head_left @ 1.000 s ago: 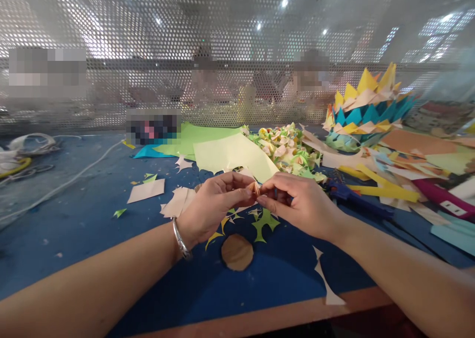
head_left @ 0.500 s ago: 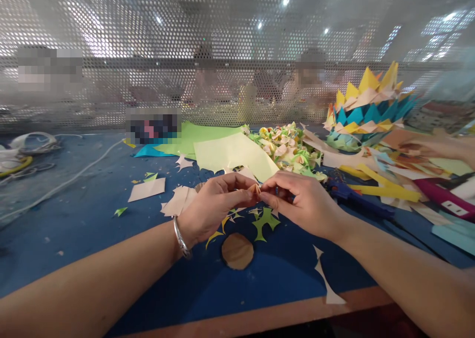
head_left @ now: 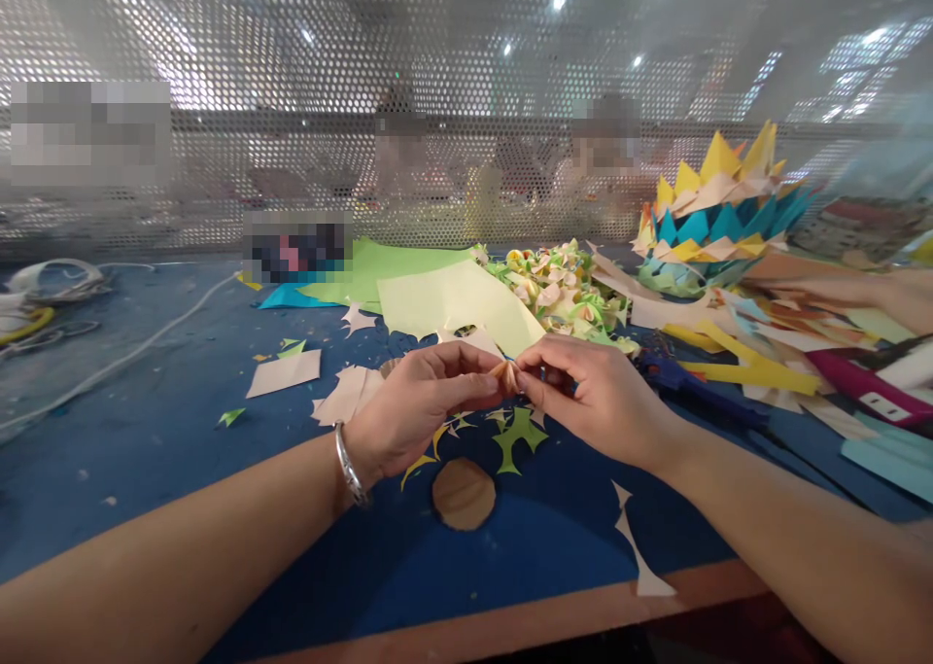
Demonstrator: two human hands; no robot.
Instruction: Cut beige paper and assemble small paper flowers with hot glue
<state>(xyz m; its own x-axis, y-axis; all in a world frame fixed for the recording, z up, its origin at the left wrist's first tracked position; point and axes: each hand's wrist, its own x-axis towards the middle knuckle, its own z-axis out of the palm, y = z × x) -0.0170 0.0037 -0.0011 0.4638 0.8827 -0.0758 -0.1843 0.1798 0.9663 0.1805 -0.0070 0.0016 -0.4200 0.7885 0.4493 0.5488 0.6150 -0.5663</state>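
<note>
Both hands had barely moved since a moment before, but a co-worker's arm (head_left: pixel 838 290) had come further in across the paper pile at the far right. The left hand (head_left: pixel 415 406) and the right hand (head_left: pixel 594 397) met in the middle, just above the blue bench (head_left: pixel 146 450). Both were closed in a pinch on one small folded peach paper piece (head_left: pixel 505 373), held between the fingertips. It looked partly folded, with more pinching likely left to do, though the hands hid much of it.

A heap of small finished paper flowers in green, yellow and pink (head_left: pixel 565 295) lay behind the hands, so many pieces looked done already. A big spiky paper crown of yellow, teal and peach points (head_left: pixel 718 212) stood at the back right. Pale peach paper scraps (head_left: pixel 350 394) and green star-shaped offcuts (head_left: pixel 519 436) lay under and beside the hands, and a round brown paper disc (head_left: pixel 464 494) lay near the front edge.

No box, tray or bowl showed anywhere; everything lay loose on the bench
</note>
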